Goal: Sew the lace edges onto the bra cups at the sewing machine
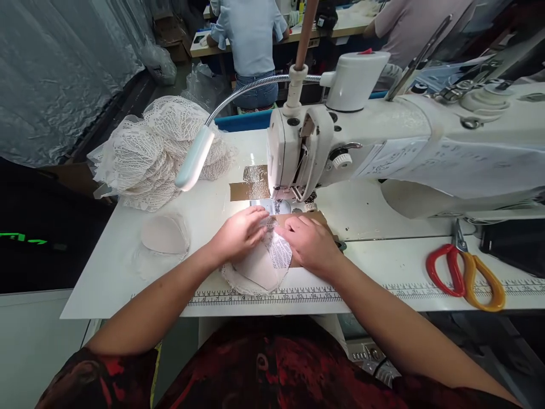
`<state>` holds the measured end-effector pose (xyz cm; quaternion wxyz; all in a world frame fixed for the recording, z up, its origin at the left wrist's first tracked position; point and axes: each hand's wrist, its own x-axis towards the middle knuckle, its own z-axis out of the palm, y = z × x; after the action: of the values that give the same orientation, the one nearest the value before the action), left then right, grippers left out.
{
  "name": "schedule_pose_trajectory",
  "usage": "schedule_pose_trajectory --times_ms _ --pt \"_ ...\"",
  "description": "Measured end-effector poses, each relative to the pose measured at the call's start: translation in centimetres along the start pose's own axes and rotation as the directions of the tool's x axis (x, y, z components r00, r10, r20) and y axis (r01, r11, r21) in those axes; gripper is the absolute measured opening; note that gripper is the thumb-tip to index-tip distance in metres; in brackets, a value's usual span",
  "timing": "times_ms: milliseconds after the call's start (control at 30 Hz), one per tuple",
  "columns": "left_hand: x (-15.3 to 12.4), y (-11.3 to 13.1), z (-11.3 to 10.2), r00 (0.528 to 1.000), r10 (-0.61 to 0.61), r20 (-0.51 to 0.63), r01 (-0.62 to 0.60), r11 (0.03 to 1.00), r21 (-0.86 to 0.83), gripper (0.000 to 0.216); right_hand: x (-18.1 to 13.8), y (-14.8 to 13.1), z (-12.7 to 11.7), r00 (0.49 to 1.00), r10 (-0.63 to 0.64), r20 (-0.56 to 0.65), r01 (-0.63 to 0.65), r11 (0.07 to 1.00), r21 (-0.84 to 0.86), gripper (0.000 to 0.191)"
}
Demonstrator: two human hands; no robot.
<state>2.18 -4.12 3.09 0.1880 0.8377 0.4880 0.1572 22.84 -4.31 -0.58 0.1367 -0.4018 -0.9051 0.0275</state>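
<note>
A round, pale fabric cup piece with lace (pixel 260 271) lies in front of the presser foot of a white sewing machine (pixel 284 149). My left hand (pixel 239 236) is on its left upper side, fingers bent and closed on the fabric close to the needle area. On the lace edge at the right, my right hand (pixel 313 245) has its thumb and fingers pinched together. The fabric's upper edge is partly hidden by my fingers. Brown tape (pixel 298 262) shows on the machine bed beneath my right hand.
A heap of white lace pieces (pixel 153 150) sits at the back left, with pale pads (pixel 164 236) nearer. A lamp (pixel 196 158) arches over the table. Red-and-orange-handled scissors (pixel 462 267) lie at right by a printed ruler (pixel 409 291). A person (pixel 251 40) sits beyond.
</note>
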Motion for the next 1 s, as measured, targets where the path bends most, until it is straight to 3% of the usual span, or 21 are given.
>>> schedule_pose_trajectory --times_ms 167,267,433,567,667,767,867,933,1000 --pt "2.3 -0.4 -0.8 0.955 -0.196 0.223 0.209 0.977 -0.037 0.025 0.0 -0.1 -0.1 1.0 0.017 0.011 -0.017 1.0 -0.001 0.022" --pt "3.1 -0.4 -1.0 0.929 -0.193 0.315 0.25 0.956 -0.151 0.005 0.1 0.1 0.0 1.0 0.017 0.014 -0.017 1.0 0.021 0.025" --pt "3.5 -0.5 -0.9 0.907 -0.165 0.388 0.339 0.833 -0.438 0.023 0.1 0.4 0.2 1.0 0.022 0.006 -0.023 0.999 0.042 0.024" --pt "3.7 -0.6 -1.1 0.871 -0.218 0.44 0.412 0.812 -0.413 0.03 0.1 0.5 0.4 0.999 0.005 -0.031 -0.004 0.999 0.043 0.026" --pt "3.6 -1.1 -1.4 0.851 -0.203 0.485 0.423 0.812 -0.403 0.019 0.0 0.5 0.4 0.999 -0.001 -0.043 0.003 0.999 0.044 0.024" --pt "3.2 -1.7 -2.0 0.894 -0.273 0.355 0.408 0.823 -0.395 0.021 0.0 0.5 0.4 0.999 0.005 -0.042 -0.003 0.999 0.049 0.023" --pt "2.2 -1.7 -2.9 0.925 -0.378 0.046 0.379 0.905 -0.194 0.013 0.0 0.5 0.4 0.999 0.011 -0.038 -0.009 0.999 0.039 0.023" --pt "1.4 -1.1 -3.2 0.944 -0.3 -0.134 0.291 0.953 -0.082 0.009 0.0 0.5 0.5 0.999 0.016 -0.035 -0.015 1.0 0.024 0.023" --pt "0.6 -0.4 -3.1 0.978 -0.13 -0.165 0.125 0.991 -0.043 0.011 -0.1 0.5 0.6 0.999 0.019 -0.043 -0.019 1.0 0.01 0.023"
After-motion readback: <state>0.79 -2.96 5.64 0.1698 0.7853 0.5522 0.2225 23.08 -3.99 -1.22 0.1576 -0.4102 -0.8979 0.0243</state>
